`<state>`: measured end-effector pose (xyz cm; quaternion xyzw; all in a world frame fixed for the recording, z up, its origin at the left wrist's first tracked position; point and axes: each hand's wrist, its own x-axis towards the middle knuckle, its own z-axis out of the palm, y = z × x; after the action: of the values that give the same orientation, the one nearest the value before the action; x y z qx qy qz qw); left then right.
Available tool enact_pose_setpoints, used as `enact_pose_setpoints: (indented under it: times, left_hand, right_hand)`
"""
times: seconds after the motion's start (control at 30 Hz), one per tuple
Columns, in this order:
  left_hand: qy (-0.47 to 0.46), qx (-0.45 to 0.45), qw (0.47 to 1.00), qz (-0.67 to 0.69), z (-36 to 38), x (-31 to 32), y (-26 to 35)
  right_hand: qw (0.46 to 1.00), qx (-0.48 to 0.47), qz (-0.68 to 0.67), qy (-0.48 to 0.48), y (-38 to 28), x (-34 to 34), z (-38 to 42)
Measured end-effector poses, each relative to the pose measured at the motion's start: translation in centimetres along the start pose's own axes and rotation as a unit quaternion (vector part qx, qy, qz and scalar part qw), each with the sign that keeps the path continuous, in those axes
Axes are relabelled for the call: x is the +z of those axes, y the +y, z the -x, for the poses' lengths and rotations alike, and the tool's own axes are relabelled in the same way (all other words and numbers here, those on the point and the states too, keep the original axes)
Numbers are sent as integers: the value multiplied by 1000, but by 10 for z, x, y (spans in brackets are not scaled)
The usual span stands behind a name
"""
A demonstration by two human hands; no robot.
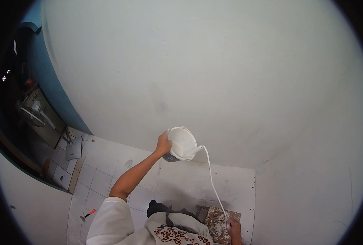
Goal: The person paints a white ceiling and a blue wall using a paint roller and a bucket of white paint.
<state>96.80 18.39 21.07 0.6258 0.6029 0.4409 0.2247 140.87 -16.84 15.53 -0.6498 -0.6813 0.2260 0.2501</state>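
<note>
My left hand [164, 144] is closed on the left side of a white bucket [183, 141], which is raised in front of the wall. White residue coats the inside of the bucket, and its underside looks dark. A white roller [193, 152] rests at the bucket's lower right rim, partly inside. From it a long, thin white handle [212, 179] runs down to my right hand [233, 228], whose fingers are wrapped round its lower end. That hand is beside a paint-spotted stool top [220, 222].
A pale wall [230, 81] fills most of the view. On the tiled floor [95, 179] lies a tool with a red handle [92, 212]. A fan [34, 113] stands beyond a doorway at the left, with a grey flat object [74, 149] near it.
</note>
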Motion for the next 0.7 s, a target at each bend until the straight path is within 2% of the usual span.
enact_pose_setpoints:
  times: [0.13, 0.23, 0.33, 0.47, 0.6, 0.67, 0.7]
  left_hand:
    - [-31, -8, 999, 13, -2, -7, -4]
    - [-79, -3, 997, 28, -2, -21, 8]
    - [-132, -11, 990, 48, -7, -23, 8]
    - [-197, -42, 974, 100, -9, -27, 13]
    - [-233, -36, 963, 132, -13, -30, 28]
    - [-292, -88, 937, 169, -15, -35, 38]
    - [-293, -88, 937, 169, -15, -35, 37]
  right_hand:
    - [1000, 11, 13, -22, -11, -11, -1]
    - [1000, -27, 12, 0, -7, -8, 0]
    - [1000, 22, 18, -11, -13, -10, -13]
    - [999, -5, 49, -6, -15, -3, -27]
    - [997, -43, 60, -2, -33, -6, -41]
    - [997, -45, 66, 2, -45, -6, -48]
    - [996, -47, 70, 7, -50, -5, -49]
